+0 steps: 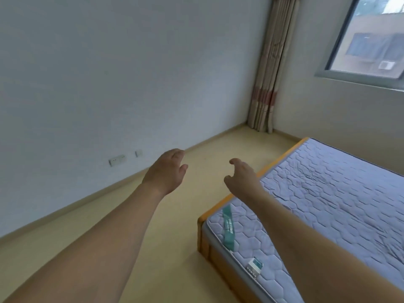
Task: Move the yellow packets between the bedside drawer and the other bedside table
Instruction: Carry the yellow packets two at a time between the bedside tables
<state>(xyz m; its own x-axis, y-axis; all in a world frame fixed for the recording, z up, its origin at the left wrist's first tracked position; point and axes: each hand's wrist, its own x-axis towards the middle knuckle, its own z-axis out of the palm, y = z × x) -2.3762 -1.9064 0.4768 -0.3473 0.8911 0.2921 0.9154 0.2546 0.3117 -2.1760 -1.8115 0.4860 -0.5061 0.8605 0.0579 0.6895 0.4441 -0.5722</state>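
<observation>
Both hands, left (pixel 168 171) and right (pixel 240 178), are held out loose and empty. No packets are seen, so a surface probably must be reached next past the bed (pixel 328 204).

Both bare arms outstretched, left hand (pixel 167 171) and right hand (pixel 241 178) empty, fingers loosely curled
</observation>
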